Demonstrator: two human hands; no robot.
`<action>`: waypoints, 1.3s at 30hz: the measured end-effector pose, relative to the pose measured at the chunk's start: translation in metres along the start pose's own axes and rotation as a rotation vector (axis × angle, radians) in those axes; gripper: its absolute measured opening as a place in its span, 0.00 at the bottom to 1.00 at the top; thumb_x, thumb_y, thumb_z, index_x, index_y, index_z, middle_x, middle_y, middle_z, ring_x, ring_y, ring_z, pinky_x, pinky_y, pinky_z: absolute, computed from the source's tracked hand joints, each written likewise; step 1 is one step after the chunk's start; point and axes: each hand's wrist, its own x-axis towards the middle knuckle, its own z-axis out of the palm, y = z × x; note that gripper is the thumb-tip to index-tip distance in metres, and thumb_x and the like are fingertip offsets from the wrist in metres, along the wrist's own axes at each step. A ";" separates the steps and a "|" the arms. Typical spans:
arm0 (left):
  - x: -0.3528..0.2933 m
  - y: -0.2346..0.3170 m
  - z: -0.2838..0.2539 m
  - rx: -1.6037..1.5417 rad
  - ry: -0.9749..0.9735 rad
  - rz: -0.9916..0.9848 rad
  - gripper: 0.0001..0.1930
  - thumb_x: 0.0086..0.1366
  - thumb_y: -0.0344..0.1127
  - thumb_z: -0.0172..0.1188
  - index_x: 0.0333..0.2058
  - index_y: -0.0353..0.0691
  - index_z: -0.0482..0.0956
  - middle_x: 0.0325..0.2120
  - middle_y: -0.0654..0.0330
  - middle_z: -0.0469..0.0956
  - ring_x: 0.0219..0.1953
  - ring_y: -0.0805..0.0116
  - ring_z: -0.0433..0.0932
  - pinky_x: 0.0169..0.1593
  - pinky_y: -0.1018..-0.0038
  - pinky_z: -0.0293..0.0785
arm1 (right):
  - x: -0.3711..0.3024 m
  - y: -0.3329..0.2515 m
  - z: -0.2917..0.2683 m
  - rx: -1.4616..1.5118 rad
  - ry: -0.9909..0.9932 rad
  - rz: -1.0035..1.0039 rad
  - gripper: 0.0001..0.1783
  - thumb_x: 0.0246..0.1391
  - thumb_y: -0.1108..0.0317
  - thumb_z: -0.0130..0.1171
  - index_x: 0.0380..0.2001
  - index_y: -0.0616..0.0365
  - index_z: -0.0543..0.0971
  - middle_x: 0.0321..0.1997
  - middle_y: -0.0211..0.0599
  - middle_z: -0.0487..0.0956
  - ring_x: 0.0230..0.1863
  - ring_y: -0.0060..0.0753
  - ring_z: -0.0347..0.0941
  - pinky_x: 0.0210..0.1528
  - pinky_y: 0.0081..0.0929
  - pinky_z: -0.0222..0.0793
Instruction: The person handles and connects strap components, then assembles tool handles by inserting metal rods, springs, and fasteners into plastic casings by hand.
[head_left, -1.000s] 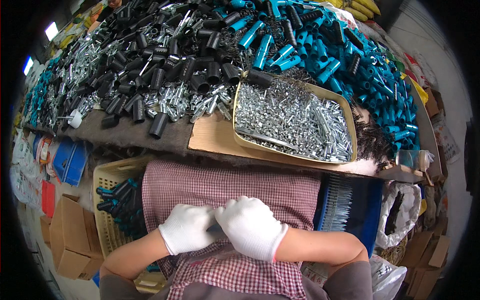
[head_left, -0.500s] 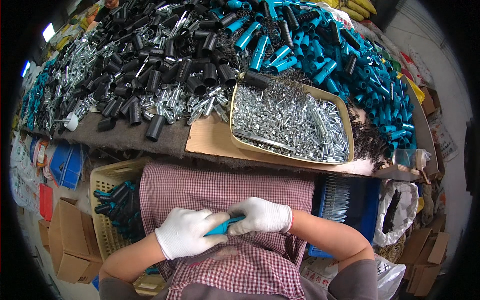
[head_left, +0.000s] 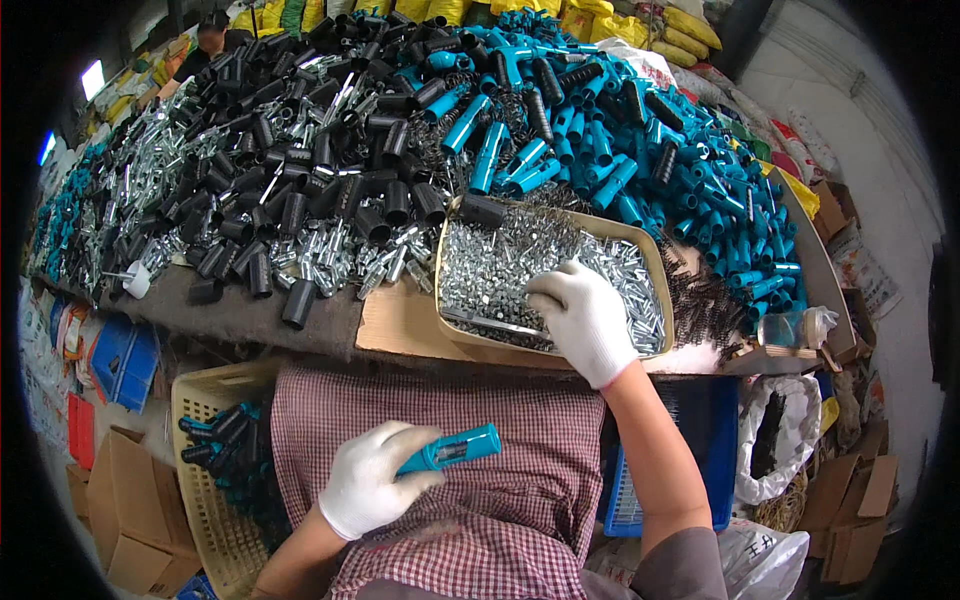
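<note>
My left hand (head_left: 376, 478), in a white glove, is closed around a teal plastic sleeve (head_left: 466, 447) above my lap. A slot in the sleeve's side shows something dark and metallic inside. Over the cream tray (head_left: 656, 268) on the bench is my gloved right hand (head_left: 578, 310), fingers curled down and pressed together among small shiny metal pins (head_left: 490, 275). Whatever its fingertips hold is hidden. A long flat metal strip (head_left: 490, 322) lies along the tray's near side.
Heaped black tubes (head_left: 290, 215) and teal sleeves (head_left: 600, 150) cover the bench, with dark springs (head_left: 705, 305) at the tray's right. A yellow basket (head_left: 190, 400) holds teal-and-black pieces at lower left. Under the bench's right side sits a blue crate (head_left: 722, 440). A person (head_left: 208, 45) is far left.
My right hand has left the teal sleeve and reached forward into the tray. My left hand keeps the sleeve, now tilted with its end pointing right. The view has shifted slightly.
</note>
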 end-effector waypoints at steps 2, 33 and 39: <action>-0.001 0.001 0.003 -0.051 0.022 0.015 0.24 0.41 0.33 0.75 0.40 0.36 0.81 0.35 0.50 0.80 0.35 0.53 0.82 0.39 0.66 0.78 | 0.013 0.001 0.008 -0.091 -0.050 -0.019 0.12 0.46 0.63 0.65 0.35 0.55 0.84 0.33 0.43 0.77 0.39 0.50 0.76 0.44 0.40 0.72; -0.003 0.003 -0.019 0.256 -0.041 0.168 0.32 0.45 0.39 0.71 0.50 0.37 0.75 0.22 0.59 0.75 0.25 0.58 0.77 0.30 0.66 0.72 | -0.053 -0.071 0.026 0.773 -0.749 0.163 0.11 0.49 0.65 0.69 0.31 0.61 0.82 0.28 0.36 0.81 0.31 0.24 0.76 0.35 0.26 0.73; -0.006 -0.002 -0.014 0.284 -0.161 0.206 0.34 0.48 0.40 0.69 0.55 0.37 0.72 0.22 0.58 0.76 0.25 0.60 0.77 0.30 0.67 0.73 | -0.074 -0.082 0.038 0.446 -0.526 -0.155 0.10 0.43 0.67 0.66 0.31 0.58 0.79 0.30 0.42 0.79 0.32 0.50 0.77 0.36 0.39 0.74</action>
